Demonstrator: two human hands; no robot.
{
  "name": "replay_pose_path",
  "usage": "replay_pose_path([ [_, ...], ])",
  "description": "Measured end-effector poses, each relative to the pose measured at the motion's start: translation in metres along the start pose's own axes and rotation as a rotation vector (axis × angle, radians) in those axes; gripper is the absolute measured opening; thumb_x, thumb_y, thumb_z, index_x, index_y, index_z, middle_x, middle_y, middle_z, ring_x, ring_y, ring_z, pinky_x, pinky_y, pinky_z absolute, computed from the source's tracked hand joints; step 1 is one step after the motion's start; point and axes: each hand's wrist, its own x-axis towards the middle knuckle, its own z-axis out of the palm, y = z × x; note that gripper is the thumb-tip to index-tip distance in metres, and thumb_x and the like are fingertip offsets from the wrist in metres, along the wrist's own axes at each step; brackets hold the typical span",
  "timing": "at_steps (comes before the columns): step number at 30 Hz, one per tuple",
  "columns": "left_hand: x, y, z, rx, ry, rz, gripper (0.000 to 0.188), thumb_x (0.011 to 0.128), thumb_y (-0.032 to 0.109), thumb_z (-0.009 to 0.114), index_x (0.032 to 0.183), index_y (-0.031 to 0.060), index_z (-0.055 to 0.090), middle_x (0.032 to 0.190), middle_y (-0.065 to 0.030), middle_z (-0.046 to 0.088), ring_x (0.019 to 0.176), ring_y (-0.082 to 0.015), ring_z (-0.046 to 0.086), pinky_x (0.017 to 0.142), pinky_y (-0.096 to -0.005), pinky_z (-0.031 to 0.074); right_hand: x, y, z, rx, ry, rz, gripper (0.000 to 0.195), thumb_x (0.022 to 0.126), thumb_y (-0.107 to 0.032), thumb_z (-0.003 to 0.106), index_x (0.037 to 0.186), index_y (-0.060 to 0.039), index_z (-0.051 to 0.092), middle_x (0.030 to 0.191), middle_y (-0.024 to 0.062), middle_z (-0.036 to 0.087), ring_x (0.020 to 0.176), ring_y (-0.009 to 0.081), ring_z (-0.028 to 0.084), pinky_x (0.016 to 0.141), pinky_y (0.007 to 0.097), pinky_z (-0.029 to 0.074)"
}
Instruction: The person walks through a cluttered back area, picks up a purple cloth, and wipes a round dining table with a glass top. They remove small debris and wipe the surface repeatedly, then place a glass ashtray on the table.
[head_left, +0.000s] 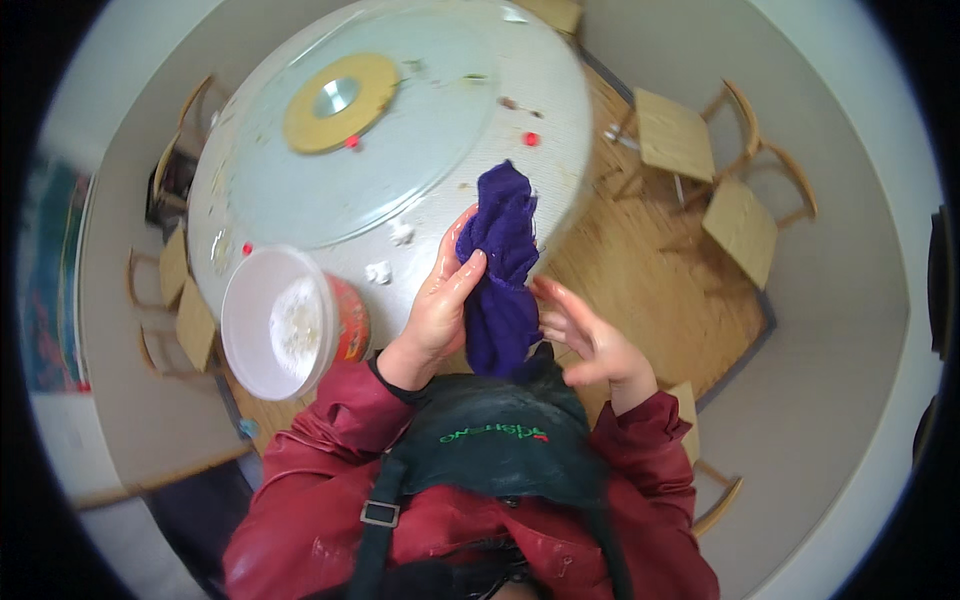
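A purple cloth (501, 255), folded into a long strip with frayed edges, hangs in front of my dark apron. Wet-looking, my left hand (444, 300) grips it from the left, thumb pressed on its front. To the right of the cloth is my right hand (589, 334), its fingers apart and the palm bare. Its fingertips come close to the cloth's edge; whether they touch it I cannot tell. Left of my left forearm stands a plastic bucket (247, 322) with whitish, foamy contents (296, 326) and a red printed side.
Before me is a round table (555, 67) with a glass turntable (420, 142) and a yellow ring (300, 124) on it. Crumpled white tissues (379, 272), a red cap (531, 139) and food scraps (508, 103) lie about. Wooden chairs (671, 135) stand along the walls.
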Motion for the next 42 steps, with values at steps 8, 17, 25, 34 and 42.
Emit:
replay_pose_path([
  [8, 0.093, -0.068, 0.093, 0.309, -0.077, 0.066, 0.076, 0.079, 0.004, 0.062, 0.141, 0.0035, 0.018, 0.142, -0.0110, 0.025, 0.132, -0.0195, 0.024, 0.108, -0.0328, 0.019, -0.041, -0.024, -0.108, -0.564, 0.529, -0.034, 0.026, 0.079, -0.017, 0.067, 0.098, 0.0012, 0.062, 0.084, 0.0081, 0.063, 0.080, 0.0193, 0.058, 0.070, 0.0312, 0.045],
  [17, 0.196, -0.120, 0.061, 0.249, 0.127, -0.325, 0.063, 0.084, 0.001, 0.058, 0.138, 0.0072, 0.026, 0.125, -0.0099, 0.044, 0.115, -0.0183, 0.045, 0.097, -0.0318, 0.037, -0.028, -0.090, -0.222, 0.170, 0.641, -0.500, 0.040, 0.096, -0.026, 0.041, 0.125, 0.0008, 0.041, 0.121, 0.0146, 0.053, 0.111, 0.0277, 0.052, 0.097, 0.0407, 0.039],
  [25, 0.292, -0.142, 0.053, 0.868, -0.469, -0.011, 0.090, 0.071, 0.044, 0.072, 0.136, -0.0028, 0.029, 0.139, -0.0314, 0.023, 0.132, -0.0394, 0.023, 0.107, -0.0385, 0.024, 0.086, -0.150, -0.279, 0.124, 0.572, -0.110, 0.063, 0.095, -0.048, 0.030, 0.138, -0.0021, 0.028, 0.139, 0.0139, 0.036, 0.128, 0.0295, 0.034, 0.108, 0.0437, 0.024],
  [34, 0.380, -0.108, 0.041, 0.302, -0.586, -0.228, 0.062, 0.073, 0.015, 0.073, 0.126, -0.0015, 0.046, 0.122, -0.0088, 0.053, 0.113, -0.0182, 0.048, 0.099, -0.0321, 0.036, 0.187, -0.205, -0.322, 0.054, 0.045, 0.160, 0.067, 0.083, -0.033, 0.059, 0.133, 0.0035, 0.035, 0.133, 0.0143, 0.044, 0.123, 0.0249, 0.041, 0.105, 0.0385, 0.029],
  [42, 0.368, -0.077, 0.003, -0.263, -0.017, -0.126, 0.054, 0.081, 0.006, 0.062, 0.130, -0.0019, 0.040, 0.124, -0.0093, 0.052, 0.114, -0.0184, 0.049, 0.099, -0.0327, 0.036, 0.232, -0.223, -0.411, -0.325, 0.066, 0.741, 0.046, 0.077, -0.004, 0.068, 0.118, 0.0024, 0.051, 0.111, 0.0065, 0.059, 0.100, 0.0134, 0.056, 0.087, 0.0247, 0.043],
])
